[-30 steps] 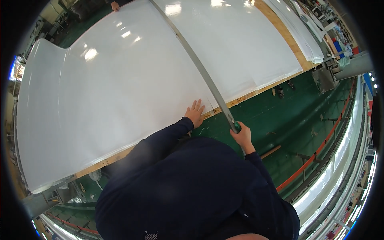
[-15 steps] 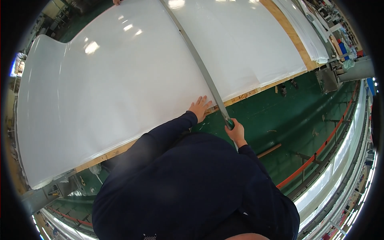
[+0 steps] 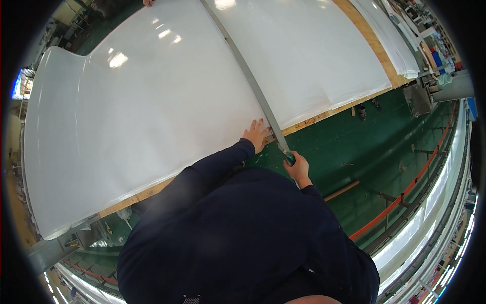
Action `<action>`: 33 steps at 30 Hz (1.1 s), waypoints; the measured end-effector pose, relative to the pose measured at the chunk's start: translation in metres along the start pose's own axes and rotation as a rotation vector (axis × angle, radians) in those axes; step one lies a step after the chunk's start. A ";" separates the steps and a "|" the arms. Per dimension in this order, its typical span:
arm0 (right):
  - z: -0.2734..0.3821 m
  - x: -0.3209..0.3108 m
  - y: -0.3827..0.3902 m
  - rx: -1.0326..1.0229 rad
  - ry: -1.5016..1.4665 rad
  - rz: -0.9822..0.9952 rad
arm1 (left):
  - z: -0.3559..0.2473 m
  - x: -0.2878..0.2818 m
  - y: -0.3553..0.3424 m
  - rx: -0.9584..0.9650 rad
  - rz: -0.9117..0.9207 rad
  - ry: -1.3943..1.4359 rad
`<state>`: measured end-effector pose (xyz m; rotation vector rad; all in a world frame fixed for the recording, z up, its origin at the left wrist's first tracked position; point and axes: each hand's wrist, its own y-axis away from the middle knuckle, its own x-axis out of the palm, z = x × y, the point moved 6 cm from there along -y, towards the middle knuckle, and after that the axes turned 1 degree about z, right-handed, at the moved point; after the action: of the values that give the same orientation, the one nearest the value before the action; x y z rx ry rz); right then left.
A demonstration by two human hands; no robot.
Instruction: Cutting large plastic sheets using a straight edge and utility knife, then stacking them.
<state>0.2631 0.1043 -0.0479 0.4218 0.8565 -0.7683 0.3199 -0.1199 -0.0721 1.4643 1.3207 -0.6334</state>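
Long metal straightedge (image 3: pixel 244 66) lies across the glossy white sheeting (image 3: pixel 136 116), which shows on both sides of it. Left hand (image 3: pixel 256 138) rests flat on the sheeting just left of the straightedge's near end, fingers spread. Right hand (image 3: pixel 300 170) at that near end, fingers curled around a green-handled tool (image 3: pixel 289 158); exact fingertip placement can't be told. Co-worker's hand (image 3: pixel 148 3) left of the straightedge's far end. Plywood strip (image 3: pixel 372 40) well right of the straightedge.

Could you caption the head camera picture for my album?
Left hand spread on a glossy white sheet, right hand gripping a green tool by a long metal strip.
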 end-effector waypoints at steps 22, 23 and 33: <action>0.000 0.000 0.001 0.004 0.053 0.000 | 0.005 0.006 -0.008 0.017 -0.096 0.006; 0.001 -0.001 0.001 -0.009 0.042 -0.008 | 0.005 0.006 -0.008 0.017 -0.097 0.004; 0.003 -0.001 0.001 -0.028 0.055 -0.029 | 0.004 0.005 -0.009 0.006 -0.054 -0.023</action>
<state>0.2647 0.1040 -0.0453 0.4084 0.9257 -0.7731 0.3135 -0.1227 -0.0813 1.4260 1.3455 -0.6886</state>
